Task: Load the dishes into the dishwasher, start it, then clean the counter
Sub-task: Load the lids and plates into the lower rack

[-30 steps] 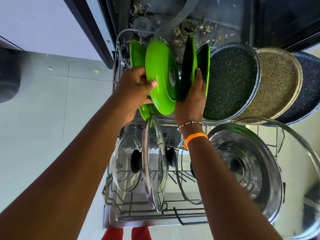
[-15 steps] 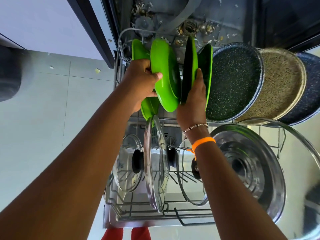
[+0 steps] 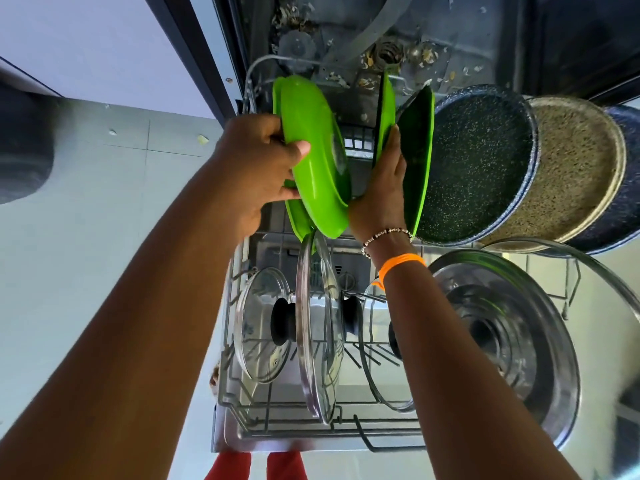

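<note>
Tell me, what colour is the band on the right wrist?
Bright orange band, beside a beaded bracelet; the head view shows it clearly.

Pulled-out wire dishwasher rack (image 3: 242, 407), grey, standing over a pale tiled floor (image 3: 86, 237). Loaded on edge between the tines: green plates (image 3: 315, 157) at the far end, then a dark speckled pan (image 3: 478, 164), a tan speckled pan (image 3: 575, 168) and a dark blue pan (image 3: 627, 188) in a row to the right, each overlapping the next. Nearer row: three glass lids (image 3: 263, 327) with black knobs, upright, and one large steel lid (image 3: 512, 341) at the right, tilted.
</note>
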Tool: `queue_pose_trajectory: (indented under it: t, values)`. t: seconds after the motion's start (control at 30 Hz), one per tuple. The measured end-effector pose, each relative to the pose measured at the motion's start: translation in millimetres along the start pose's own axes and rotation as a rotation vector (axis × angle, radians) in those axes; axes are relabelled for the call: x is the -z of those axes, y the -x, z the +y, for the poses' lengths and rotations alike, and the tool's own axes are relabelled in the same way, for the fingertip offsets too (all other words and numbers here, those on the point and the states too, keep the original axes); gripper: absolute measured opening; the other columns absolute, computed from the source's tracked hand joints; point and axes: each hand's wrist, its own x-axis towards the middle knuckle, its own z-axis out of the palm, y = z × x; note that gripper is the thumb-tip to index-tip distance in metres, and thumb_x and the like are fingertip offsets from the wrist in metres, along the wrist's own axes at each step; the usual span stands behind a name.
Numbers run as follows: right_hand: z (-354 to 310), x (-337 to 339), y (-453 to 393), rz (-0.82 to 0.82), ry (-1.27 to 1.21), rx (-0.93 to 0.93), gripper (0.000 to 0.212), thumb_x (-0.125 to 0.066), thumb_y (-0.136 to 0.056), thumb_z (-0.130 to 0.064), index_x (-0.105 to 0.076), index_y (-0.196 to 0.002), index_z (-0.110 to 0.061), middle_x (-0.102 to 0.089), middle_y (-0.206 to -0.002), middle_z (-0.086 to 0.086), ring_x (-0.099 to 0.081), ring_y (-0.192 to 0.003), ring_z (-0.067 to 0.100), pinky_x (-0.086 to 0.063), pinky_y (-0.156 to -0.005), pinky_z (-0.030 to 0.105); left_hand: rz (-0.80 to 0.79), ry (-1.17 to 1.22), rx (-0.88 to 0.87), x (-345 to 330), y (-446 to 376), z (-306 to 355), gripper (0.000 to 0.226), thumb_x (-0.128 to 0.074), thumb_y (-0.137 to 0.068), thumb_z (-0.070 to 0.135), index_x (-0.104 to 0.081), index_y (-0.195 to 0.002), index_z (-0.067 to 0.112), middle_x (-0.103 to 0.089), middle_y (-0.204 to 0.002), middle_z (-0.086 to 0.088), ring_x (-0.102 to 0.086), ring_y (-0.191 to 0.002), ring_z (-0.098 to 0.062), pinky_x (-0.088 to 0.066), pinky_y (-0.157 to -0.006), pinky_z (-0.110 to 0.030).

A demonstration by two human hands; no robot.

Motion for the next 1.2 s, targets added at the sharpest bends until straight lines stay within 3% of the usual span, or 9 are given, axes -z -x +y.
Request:
queue_pose_trajectory:
  t: [0.17,0.3,0.37,0.47,0.7,0.83,0.9,1.07,1.2]
  values:
    - [-0.5,-9.4,0.8,-0.037,-0.050,0.014,0.100,-0.053,-0.069,0.018,0.000,-0.147,-0.013,-0.011,-0.154,0.016,-0.013,-0.142,0.026,-0.019,-0.115,0.035,0.048,0.080,0.015,26.9,18.3,-3.3,0.017,-0.050,-0.093,0.007,-0.057,-0.109,0.009,-0.065,-0.093,-0.004,-0.065,-0.082,-0.016,-0.058,-0.066,-0.026]
    - [-2.8,-3.1,11.7,0.113,-0.089,0.077,0.084,-0.042,-0.065,0.003,-0.017,-0.146,-0.006,-0.031,-0.147,0.019,-0.034,-0.135,0.029,-0.022,-0.102,0.014,0.078,0.167,0.012,36.2,31.9,-7.5,0.017,-0.050,-0.092,0.006,-0.058,-0.107,0.009,-0.065,-0.090,-0.001,-0.065,-0.084,-0.018,-0.057,-0.073,-0.033]
    - [2.8,11.9,17.5,0.221,-0.077,0.091,0.082,-0.040,-0.066,0.010,-0.023,-0.144,-0.006,-0.042,-0.141,0.017,-0.045,-0.127,0.030,-0.030,-0.099,0.019,0.073,0.198,-0.001,37.2,35.7,-9.6,0.015,-0.050,-0.092,0.006,-0.058,-0.105,0.008,-0.065,-0.086,0.000,-0.066,-0.081,-0.017,-0.058,-0.075,-0.035]
    - [13.0,35.6,30.7,0.267,-0.038,0.104,0.087,-0.041,-0.065,0.022,-0.023,-0.145,-0.009,-0.042,-0.141,0.010,-0.042,-0.129,0.023,-0.029,-0.100,0.014,0.046,0.229,-0.018,34.4,37.8,-14.6,0.015,-0.049,-0.093,0.005,-0.058,-0.104,0.008,-0.067,-0.084,0.000,-0.068,-0.074,-0.013,-0.059,-0.073,-0.034]
    - [25.4,35.8,31.6,0.224,-0.009,0.143,0.088,-0.036,-0.061,0.017,-0.023,-0.145,-0.006,-0.046,-0.136,0.009,-0.041,-0.123,0.013,-0.028,-0.096,0.002,0.010,0.250,-0.039,23.3,33.9,-16.9,0.015,-0.051,-0.092,0.004,-0.061,-0.088,0.014,-0.067,-0.071,0.005,-0.069,-0.065,-0.008,-0.059,-0.065,-0.028]
    - [18.5,26.5,27.0,0.257,-0.031,0.199,0.086,-0.037,-0.062,0.022,-0.025,-0.143,-0.002,-0.042,-0.141,0.016,-0.040,-0.131,0.025,-0.029,-0.107,0.024,-0.011,0.225,-0.047,21.0,33.5,-16.1,0.013,-0.052,-0.092,0.006,-0.061,-0.089,0.015,-0.066,-0.082,-0.001,-0.068,-0.070,-0.010,-0.059,-0.064,-0.025]
    - [18.6,21.1,24.5,0.271,-0.005,0.215,0.083,-0.039,-0.063,0.024,-0.025,-0.142,0.001,-0.043,-0.138,0.021,-0.042,-0.129,0.031,-0.028,-0.105,0.024,-0.014,0.218,-0.049,20.5,32.9,-16.0,0.012,-0.052,-0.092,0.006,-0.061,-0.090,0.015,-0.066,-0.084,-0.001,-0.068,-0.074,-0.012,-0.059,-0.065,-0.025]
    - [22.3,3.7,18.0,0.222,-0.012,0.103,0.096,-0.037,-0.057,0.028,-0.019,-0.145,-0.005,-0.034,-0.144,0.020,-0.035,-0.133,0.030,-0.020,-0.098,-0.002,-0.014,0.214,-0.057,19.9,31.9,-17.9,0.011,-0.053,-0.091,0.006,-0.061,-0.090,0.015,-0.066,-0.087,-0.003,-0.067,-0.079,-0.016,-0.058,-0.064,-0.024]
    - [22.2,-13.6,2.8,0.112,0.015,0.044,0.099,-0.050,-0.063,0.023,-0.007,-0.147,-0.008,-0.020,-0.150,0.019,-0.027,-0.137,0.030,-0.025,-0.113,0.034,-0.007,0.210,-0.057,22.4,31.4,-18.3,0.011,-0.053,-0.092,0.006,-0.060,-0.091,0.014,-0.066,-0.084,-0.001,-0.068,-0.075,-0.013,-0.058,-0.064,-0.024]
